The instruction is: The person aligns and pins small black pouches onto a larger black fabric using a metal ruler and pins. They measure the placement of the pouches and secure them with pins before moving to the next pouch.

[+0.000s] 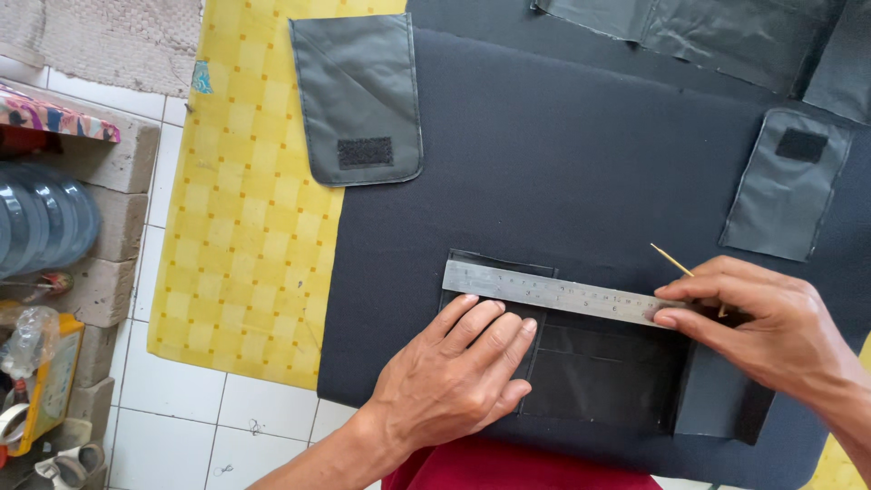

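Observation:
A steel ruler [553,292] lies across the top of a black stitched fabric panel [599,377] on a large sheet of black foam fabric [562,163]. My left hand [458,372] lies flat, fingers apart, pressing the panel just below the ruler's left half. My right hand [758,318] pinches a thin pale stick [670,260] at the ruler's right end, its tip against the ruler's edge.
Grey pocket pieces with black hook patches lie at the upper left [358,95] and right [787,186]. More grey fabric [708,36] lies at the top. Yellow checked cloth [245,227] covers the floor at left, with concrete blocks [113,218], water bottles [41,222] and clutter beside it.

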